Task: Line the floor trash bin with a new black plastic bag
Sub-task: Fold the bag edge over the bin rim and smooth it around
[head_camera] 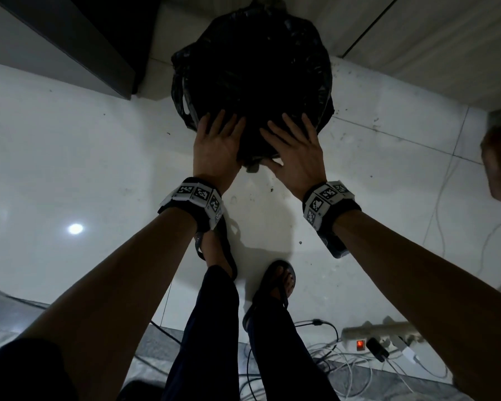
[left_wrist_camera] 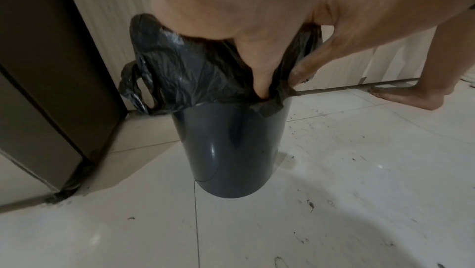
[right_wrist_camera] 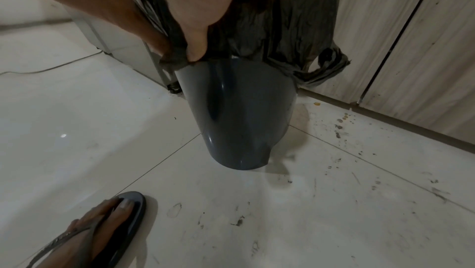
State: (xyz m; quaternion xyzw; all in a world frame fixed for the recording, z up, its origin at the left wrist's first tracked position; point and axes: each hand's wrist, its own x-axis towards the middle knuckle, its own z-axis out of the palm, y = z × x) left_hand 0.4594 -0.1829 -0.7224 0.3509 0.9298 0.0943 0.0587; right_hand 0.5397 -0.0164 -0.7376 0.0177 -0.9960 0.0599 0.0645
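A dark grey round trash bin point(left_wrist_camera: 226, 150) point(right_wrist_camera: 239, 110) stands on the white tile floor. A black plastic bag point(head_camera: 252, 68) lines it, its top folded out over the rim point(left_wrist_camera: 195, 73) point(right_wrist_camera: 270, 28). Bag handle loops hang outside on the left point(left_wrist_camera: 133, 87) and on the right point(right_wrist_camera: 329, 63). Both hands sit on the near rim. My left hand point(head_camera: 217, 140) and right hand point(head_camera: 295, 146) lay straight fingers over the opening. The left thumb point(left_wrist_camera: 259, 83) and right thumb point(right_wrist_camera: 196, 49) press the bag's edge down the bin's outer wall.
A dark cabinet point(head_camera: 70, 39) stands left of the bin and pale wood panels point(head_camera: 417, 39) behind it. My sandalled feet point(head_camera: 281, 279) are just behind the bin. A power strip point(head_camera: 382, 337) with cables lies at the lower right. Another person's bare foot point(left_wrist_camera: 411, 97) is to the right.
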